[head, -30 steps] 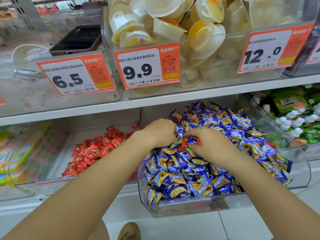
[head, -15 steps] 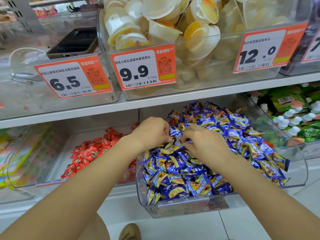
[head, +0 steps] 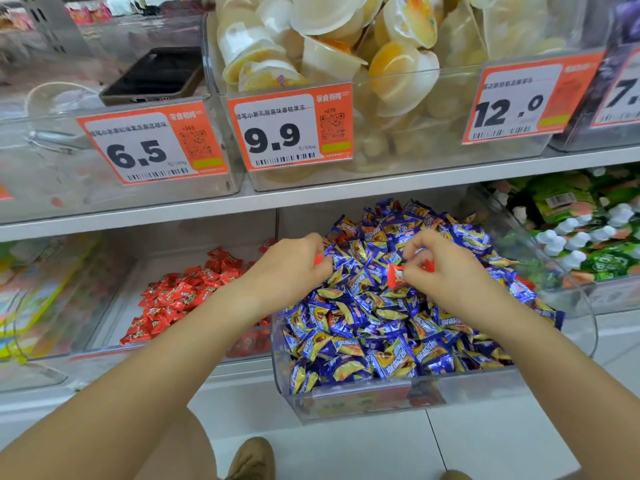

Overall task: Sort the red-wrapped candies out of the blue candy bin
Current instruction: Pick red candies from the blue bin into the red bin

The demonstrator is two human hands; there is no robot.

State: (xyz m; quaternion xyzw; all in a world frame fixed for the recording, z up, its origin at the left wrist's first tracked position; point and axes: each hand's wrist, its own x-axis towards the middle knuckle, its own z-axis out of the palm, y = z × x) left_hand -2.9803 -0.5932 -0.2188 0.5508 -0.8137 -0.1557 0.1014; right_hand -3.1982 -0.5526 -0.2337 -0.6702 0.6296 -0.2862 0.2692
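Reaching into the blue candy bin [head: 363, 405], we are working both hands over its heaped blue-and-gold wrappers [head: 374, 327]. Our right hand [head: 446, 271] is pinching a red-wrapped candy [head: 396, 276] between thumb and fingertips, holding it just above the blue pile near the middle of the bin; a second bit of red wrapper [head: 429, 265] is showing at the same hand's curled fingers, though we cannot tell whether it belongs to the same piece. Our left hand [head: 294, 268] is curled at the left side of the heap, and a sliver of red [head: 318, 259] is peeking out by its fingers, so it is gripping something red, too hidden for us to see in full. A few more red wrappers are lying among the blue ones, one near the back [head: 341, 237] and one at the right edge [head: 524, 282].

We are seeing, just to the left on the same shelf, a clear bin [head: 104, 351] holding a pile of red candies [head: 180, 296]. Above it, a phone [head: 156, 76] is lying in the bin tagged 6.5 [head: 152, 143], beside jelly cups [head: 329, 46] tagged 9.9 [head: 291, 128].
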